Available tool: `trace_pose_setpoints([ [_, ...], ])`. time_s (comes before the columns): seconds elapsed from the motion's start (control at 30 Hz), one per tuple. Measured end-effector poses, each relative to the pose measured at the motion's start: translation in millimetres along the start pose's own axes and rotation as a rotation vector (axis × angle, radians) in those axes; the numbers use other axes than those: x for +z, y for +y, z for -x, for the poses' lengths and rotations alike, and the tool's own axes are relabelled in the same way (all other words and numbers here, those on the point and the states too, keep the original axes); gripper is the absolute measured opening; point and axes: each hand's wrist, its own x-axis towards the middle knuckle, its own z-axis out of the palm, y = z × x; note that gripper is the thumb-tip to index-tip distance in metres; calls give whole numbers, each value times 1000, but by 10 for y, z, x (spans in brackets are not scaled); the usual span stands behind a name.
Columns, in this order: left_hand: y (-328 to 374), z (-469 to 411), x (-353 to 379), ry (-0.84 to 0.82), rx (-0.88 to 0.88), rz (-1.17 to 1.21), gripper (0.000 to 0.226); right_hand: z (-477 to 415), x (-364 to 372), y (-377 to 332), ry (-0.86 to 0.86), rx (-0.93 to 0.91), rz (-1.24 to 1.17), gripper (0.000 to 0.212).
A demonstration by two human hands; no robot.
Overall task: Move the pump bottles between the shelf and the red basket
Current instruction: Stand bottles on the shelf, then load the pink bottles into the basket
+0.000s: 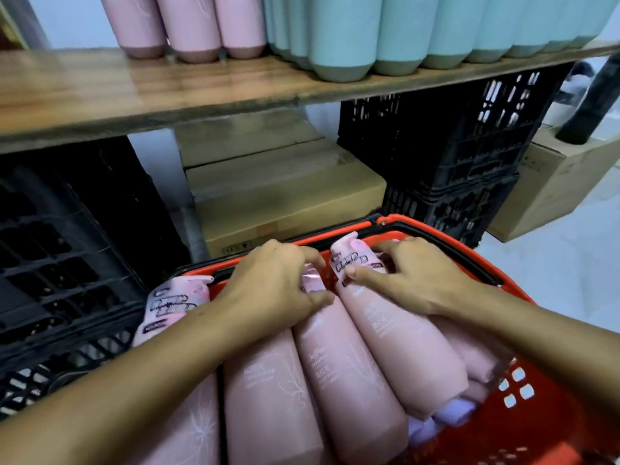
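Several pink pump bottles point(339, 374) lie side by side in the red basket point(533, 411), pump ends toward the shelf. My left hand point(271, 283) curls round the wrapped pump top of one of the middle bottles. My right hand point(412, 276) grips the neck of the bottle lying on top point(399, 337), its thumb on the printed pump wrap. Another wrapped pump top point(174, 303) sticks out at the basket's left. On the wooden shelf point(134, 88) above stand pink bottles point(188, 25) and several mint-green bottles point(402, 31).
Black plastic crates point(439, 146) sit under the shelf on both sides, with cardboard boxes point(278, 193) between them. Another box point(550, 182) with a dark bottle stands at the right on the pale floor. Lilac bottle bases point(449, 414) show in the basket.
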Motion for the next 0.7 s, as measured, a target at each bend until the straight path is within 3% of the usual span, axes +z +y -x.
trace_pose_setpoints([
  [0.17,-216,-19,-528,393,6,232,6,-152,-555,-221,223,-73,-125,30],
  [0.3,-406,-32,-1053,674,76,327,12,-376,-907,-802,313,-257,-475,21],
  [0.4,-544,-48,-1371,837,142,241,10,-763,-1072,-1378,422,-422,-548,23],
  [0.5,-732,-200,-1614,895,57,299,12,-1390,-1201,-1951,487,-430,-533,19],
  [0.6,-926,-583,-1835,892,-173,416,16,-2129,-1217,-2313,431,-280,-567,16],
  [0.7,-1099,-1138,-2035,822,-416,766,18,-2643,-1149,-2300,463,-89,-588,12],
])
